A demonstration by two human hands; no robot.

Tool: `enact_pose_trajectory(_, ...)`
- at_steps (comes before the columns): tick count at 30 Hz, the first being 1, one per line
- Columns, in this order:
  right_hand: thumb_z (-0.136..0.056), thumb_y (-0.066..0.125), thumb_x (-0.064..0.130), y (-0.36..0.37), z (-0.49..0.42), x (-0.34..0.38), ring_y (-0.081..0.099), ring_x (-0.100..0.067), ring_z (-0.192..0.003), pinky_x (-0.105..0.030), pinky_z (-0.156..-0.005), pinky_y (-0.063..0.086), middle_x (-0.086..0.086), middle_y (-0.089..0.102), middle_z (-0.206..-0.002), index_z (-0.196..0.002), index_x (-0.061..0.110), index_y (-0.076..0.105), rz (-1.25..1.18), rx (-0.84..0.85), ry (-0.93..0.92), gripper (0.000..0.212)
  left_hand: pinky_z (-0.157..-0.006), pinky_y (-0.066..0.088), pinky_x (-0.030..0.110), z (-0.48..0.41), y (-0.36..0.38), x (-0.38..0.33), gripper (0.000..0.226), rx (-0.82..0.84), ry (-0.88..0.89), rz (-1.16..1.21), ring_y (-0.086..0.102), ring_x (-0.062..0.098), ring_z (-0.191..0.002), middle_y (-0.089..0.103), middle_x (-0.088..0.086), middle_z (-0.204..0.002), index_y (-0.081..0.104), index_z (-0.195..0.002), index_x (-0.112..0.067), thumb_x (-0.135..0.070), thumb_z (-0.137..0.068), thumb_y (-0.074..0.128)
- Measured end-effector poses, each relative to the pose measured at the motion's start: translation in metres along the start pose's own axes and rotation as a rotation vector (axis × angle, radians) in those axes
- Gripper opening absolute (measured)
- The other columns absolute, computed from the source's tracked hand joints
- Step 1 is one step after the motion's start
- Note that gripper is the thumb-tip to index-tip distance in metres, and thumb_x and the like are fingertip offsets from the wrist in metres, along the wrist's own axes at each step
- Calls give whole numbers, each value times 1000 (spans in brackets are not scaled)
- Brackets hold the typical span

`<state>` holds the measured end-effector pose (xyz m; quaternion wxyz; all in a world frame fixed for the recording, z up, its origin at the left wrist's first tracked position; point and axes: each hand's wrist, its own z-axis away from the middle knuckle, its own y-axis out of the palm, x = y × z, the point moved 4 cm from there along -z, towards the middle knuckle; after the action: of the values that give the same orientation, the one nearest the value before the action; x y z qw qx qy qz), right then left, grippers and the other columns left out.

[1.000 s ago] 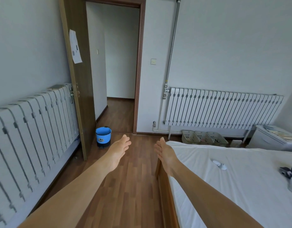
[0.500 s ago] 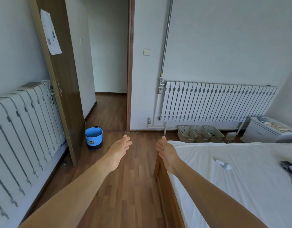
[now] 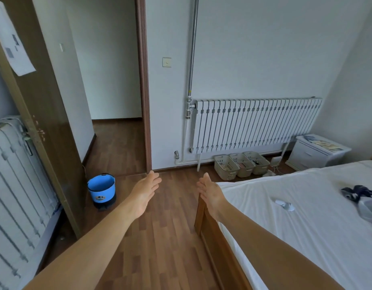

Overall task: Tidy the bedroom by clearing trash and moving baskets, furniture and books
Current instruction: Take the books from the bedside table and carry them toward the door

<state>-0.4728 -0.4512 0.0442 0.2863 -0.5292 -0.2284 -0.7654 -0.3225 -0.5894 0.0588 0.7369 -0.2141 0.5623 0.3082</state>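
If heading for far baskets [image 3: 242, 167] with left grip [image 3: 145, 192] and right grip [image 3: 211, 194] wide, empty: could clip bed frame [image 3: 208, 237] close right.

**A bedroom in a home**

A bed [image 3: 306, 216] with a white sheet on a wooden frame fills 4 o'clock, and a white bedside cabinet [image 3: 310, 156] stands in the corner at 2 o'clock. A white radiator [image 3: 254, 126] hangs on the wall at 1 o'clock with three baskets [image 3: 241, 166] on the floor beneath it; a second radiator [image 3: 19, 185] is at 8 o'clock. Laminate wood floor [image 3: 160, 248], a wall switch [image 3: 166, 62] and a brown door [image 3: 44, 122] open at 10 o'clock onto a hallway all say dwelling
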Motion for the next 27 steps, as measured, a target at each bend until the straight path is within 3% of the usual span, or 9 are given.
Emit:
enact_pose_trajectory(12, -101, 30, 47, 9, -85, 17, 40, -21, -136, -42, -119, 22, -6, 43, -148, -145, 10, 37, -34, -66, 9, 59, -116, 20, 32, -108, -6, -8, 57, 60, -23, 5, 35, 16, -138, 41, 0, -149, 35, -146, -15, -49, -101, 26)
enact_pose_trajectory(17, -101, 32, 44, -3, -141, 38, 43, -22, -133, -28, -103, 32, -7, 47, -143, -142, 7, 40, -87, -87, -3, 56, -118, 19, 34, -173, 11, -36, 57, 92, -4, -33, 34, 18, -139, 39, 2, -150, 33, -146, -13, -47, -102, 25)
enact_pose_trajectory(22, -101, 33, 46, -19, -212, 71, 43, -24, -134, -37, -116, 27, -10, 46, -145, -143, 4, 39, -80, -124, -43, 60, -119, 18, 34, -246, 32, -75, 58, 123, 17, -55, 32, 18, -140, 38, 2, -151, 33, -146, -11, -47, -102, 24)
enact_pose_trajectory(25, -99, 34, 46, -34, -255, 89, 41, -34, -134, -42, -117, 26, -21, 44, -144, -137, -7, 40, -43, -157, -45, 65, -119, 17, 35, -282, 46, -89, 58, 145, 23, -71, 31, 18, -141, 37, 2, -151, 32, -147, -12, -47, -102, 24)
enact_pose_trajectory(27, -99, 34, 47, -41, -276, 100, 47, -31, -129, -43, -117, 26, -20, 50, -139, -130, -1, 53, -38, -174, -56, 60, -119, 17, 34, -306, 53, -93, 59, 153, 27, -70, 31, 17, -141, 36, 2, -152, 31, -148, -13, -48, -101, 24)
